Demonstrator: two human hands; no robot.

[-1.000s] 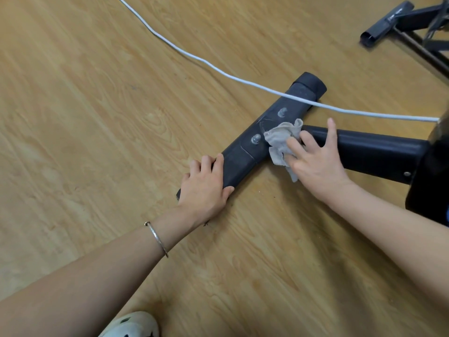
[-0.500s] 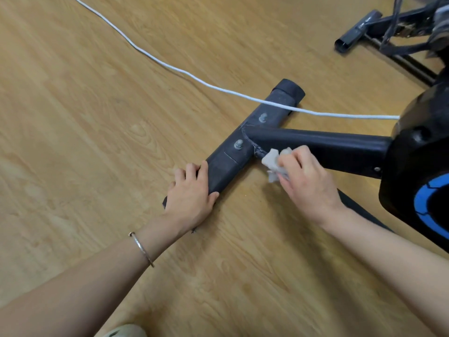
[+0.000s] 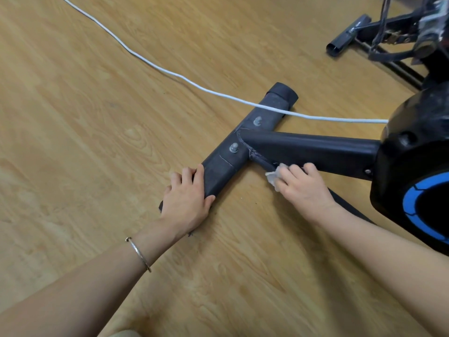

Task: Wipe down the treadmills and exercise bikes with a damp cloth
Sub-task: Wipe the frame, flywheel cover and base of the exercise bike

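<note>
An exercise bike's black base lies on the wooden floor: a cross foot bar [image 3: 245, 139] with two bolts, joined to a long frame tube [image 3: 311, 148] that runs right to the flywheel housing [image 3: 418, 181] with a blue ring. My left hand [image 3: 187, 203] rests over the near end of the foot bar, thumb on one side and fingers on the other. My right hand [image 3: 303, 188] grips a small pale cloth [image 3: 273, 176] and presses it against the near underside of the frame tube, close to the joint. Most of the cloth is hidden under my fingers.
A white cable [image 3: 194, 85] runs across the floor from the top left, over the far end of the foot bar, to the housing. A second black frame with a foot tube [image 3: 347, 36] and straps stands at the top right. Wooden floor [image 3: 97, 117] spreads to the left.
My right hand slid the cloth from the top of the joint down to the near side of the frame tube and a little right. The camera shifted right, showing more housing. My left hand stayed.
</note>
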